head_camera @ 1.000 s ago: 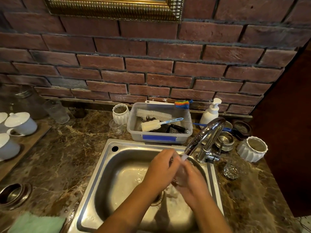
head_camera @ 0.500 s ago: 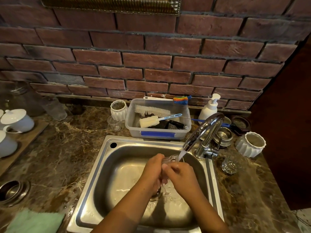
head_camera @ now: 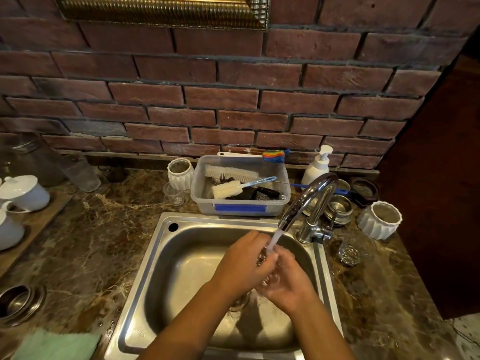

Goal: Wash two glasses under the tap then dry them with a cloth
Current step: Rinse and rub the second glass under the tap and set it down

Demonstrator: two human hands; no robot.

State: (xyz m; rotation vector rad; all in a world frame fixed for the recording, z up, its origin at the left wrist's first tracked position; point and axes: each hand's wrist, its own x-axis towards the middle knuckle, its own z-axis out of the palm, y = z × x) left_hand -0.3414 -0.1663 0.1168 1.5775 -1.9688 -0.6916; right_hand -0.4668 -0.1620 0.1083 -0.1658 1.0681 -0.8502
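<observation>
Over the steel sink [head_camera: 161, 258], my left hand [head_camera: 242, 266] and my right hand [head_camera: 288, 281] are wrapped around a small clear glass [head_camera: 262, 255], mostly hidden between the fingers. Water runs from the chrome tap [head_camera: 309, 201] straight onto the glass and my hands. A second small patterned glass [head_camera: 348, 254] stands on the counter right of the sink. A pale green cloth [head_camera: 55, 345] lies at the front left corner of the counter.
Behind the sink stands a plastic tub [head_camera: 240, 203] with brushes, flanked by a white ribbed cup [head_camera: 180, 172], a soap pump [head_camera: 317, 166] and steel bowls [head_camera: 337, 209]. Another ribbed cup [head_camera: 380, 219] is at the right. White teapots on a wooden tray [head_camera: 39, 219] stand left.
My hands shifted slightly around the glass under the running water, the left hand closing over its top. The head camera tilted a little; nothing else moved.
</observation>
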